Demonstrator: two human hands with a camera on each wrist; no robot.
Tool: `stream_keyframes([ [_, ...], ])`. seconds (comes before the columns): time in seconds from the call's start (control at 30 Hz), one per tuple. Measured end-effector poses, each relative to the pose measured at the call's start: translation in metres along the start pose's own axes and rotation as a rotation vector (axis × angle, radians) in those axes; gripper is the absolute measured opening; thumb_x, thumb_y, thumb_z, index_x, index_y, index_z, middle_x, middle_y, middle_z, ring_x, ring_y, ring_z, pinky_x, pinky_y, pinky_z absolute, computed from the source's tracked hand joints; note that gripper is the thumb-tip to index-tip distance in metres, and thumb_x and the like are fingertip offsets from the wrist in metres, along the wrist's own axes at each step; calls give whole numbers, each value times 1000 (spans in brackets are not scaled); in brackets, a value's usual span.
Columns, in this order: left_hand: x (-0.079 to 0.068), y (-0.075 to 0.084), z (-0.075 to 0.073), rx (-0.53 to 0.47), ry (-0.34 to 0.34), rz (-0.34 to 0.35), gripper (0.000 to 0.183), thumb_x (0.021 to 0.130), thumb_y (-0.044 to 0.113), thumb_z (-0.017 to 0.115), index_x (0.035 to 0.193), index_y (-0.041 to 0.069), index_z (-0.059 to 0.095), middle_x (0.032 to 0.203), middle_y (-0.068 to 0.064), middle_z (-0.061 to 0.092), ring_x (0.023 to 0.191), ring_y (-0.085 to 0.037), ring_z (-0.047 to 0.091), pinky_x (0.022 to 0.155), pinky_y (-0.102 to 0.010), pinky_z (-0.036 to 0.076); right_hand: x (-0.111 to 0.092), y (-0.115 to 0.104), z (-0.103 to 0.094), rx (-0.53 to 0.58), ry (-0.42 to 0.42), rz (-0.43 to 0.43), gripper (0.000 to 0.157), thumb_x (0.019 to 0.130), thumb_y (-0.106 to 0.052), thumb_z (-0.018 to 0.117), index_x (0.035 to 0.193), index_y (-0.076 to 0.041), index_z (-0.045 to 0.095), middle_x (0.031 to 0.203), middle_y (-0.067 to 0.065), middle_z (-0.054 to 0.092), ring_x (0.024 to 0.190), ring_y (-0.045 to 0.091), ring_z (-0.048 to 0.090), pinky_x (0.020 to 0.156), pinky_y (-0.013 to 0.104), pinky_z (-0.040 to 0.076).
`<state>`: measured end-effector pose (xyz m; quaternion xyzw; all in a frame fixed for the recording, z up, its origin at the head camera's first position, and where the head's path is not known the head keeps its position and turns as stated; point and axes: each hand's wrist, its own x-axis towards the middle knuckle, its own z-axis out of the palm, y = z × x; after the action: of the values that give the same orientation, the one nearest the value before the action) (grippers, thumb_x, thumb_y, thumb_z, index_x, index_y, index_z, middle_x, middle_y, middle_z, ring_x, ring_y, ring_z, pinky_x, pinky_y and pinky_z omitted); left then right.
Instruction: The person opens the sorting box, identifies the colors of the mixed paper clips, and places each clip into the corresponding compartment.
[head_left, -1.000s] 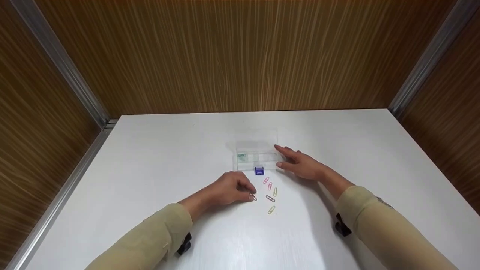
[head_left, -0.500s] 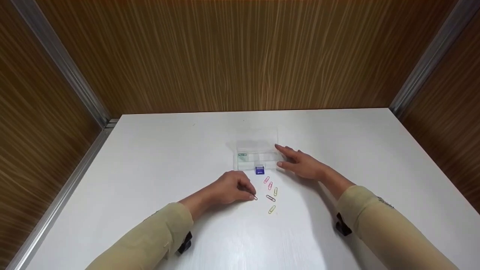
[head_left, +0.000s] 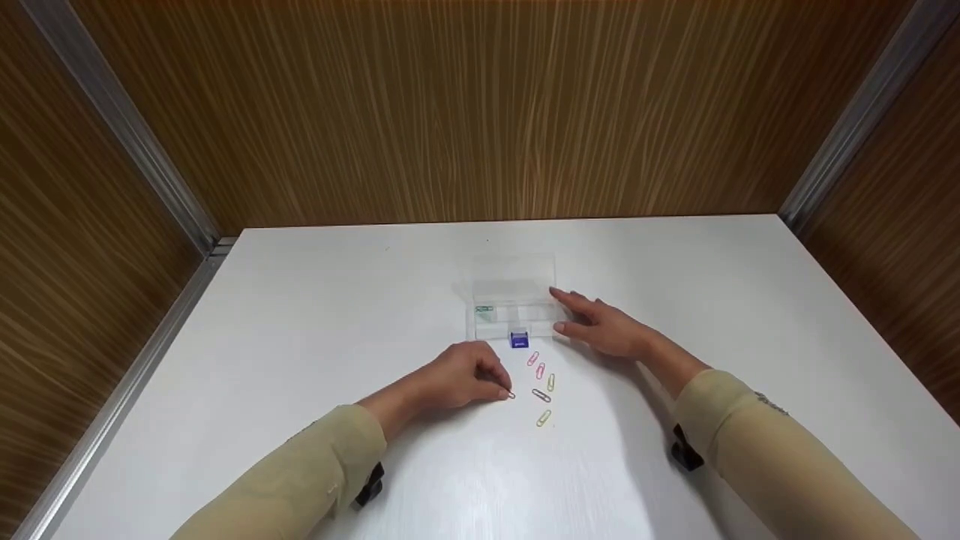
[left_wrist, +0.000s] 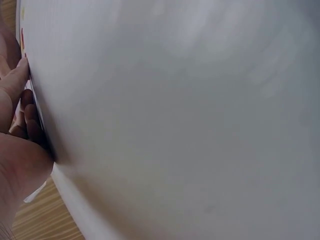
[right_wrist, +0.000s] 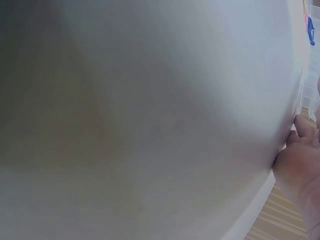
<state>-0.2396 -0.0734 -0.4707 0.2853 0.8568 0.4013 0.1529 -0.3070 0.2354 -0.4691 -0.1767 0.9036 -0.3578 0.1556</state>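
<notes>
Evidently we have a fine paper clip [head_left: 512, 395] pinched between thumb and forefinger of our left hand [head_left: 465, 375]; only its end shows past the fingertips, on or just above the bench [head_left: 315, 322], we cannot tell which. We would expect it to be almost weightless, stiff yet springy, slick and easily flicked away, so a light pinch across its long sides should serve. Taking that clip as the dial's centre, two pink clips [head_left: 533, 358] lie near 1 o'clock, a brown clip [head_left: 541, 395] at 3, yellow clips [head_left: 544, 418] at 2 and 4. Flat wire offers little edge, so we judge nails from both sides work best. At 12 sits the clear box [head_left: 538, 313], its lid [head_left: 514, 271] open, blue latch [head_left: 520, 340] facing 6, green clips [head_left: 484, 308] in its 10 o'clock part. Our right hand [head_left: 609, 330], fingers loosely spread and grasping nothing, rests at the box's 3 o'clock side. That box looks light and rigid, likely to skid; its side walls suit steadying.
</notes>
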Motion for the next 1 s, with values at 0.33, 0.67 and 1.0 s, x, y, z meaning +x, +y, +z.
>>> stream_keyframes([
  [0.33, 1, 3, -1, -1, 12, -4, 5, 95, 16, 82, 93, 19, 85, 95, 9, 66, 95, -10, 57, 89, -32, 46, 0, -1, -4, -16, 4, 4, 77, 104, -57, 61, 169, -34, 28, 176, 12, 17, 162, 37, 7, 127, 60, 0],
  [0.67, 2, 4, -1, -2, 25, -20, 4, 95, 18, 82, 92, 19, 84, 96, 9, 65, 95, -10, 57, 88, -31, 46, 0, -1, -4, -25, 8, 19, 76, 104, -58, 60, 169, -36, 27, 176, 12, 16, 162, 38, 6, 126, 60, -1],
  [1.0, -2, -3, 2, -30, 26, -48, 3, 95, 17, 81, 95, 20, 83, 97, 8, 65, 94, -11, 57, 87, -31, 47, 2, -1, 4, -23, 8, 35, 75, 105, -55, 60, 169, -36, 27, 176, 10, 17, 162, 35, 6, 127, 58, -1],
])
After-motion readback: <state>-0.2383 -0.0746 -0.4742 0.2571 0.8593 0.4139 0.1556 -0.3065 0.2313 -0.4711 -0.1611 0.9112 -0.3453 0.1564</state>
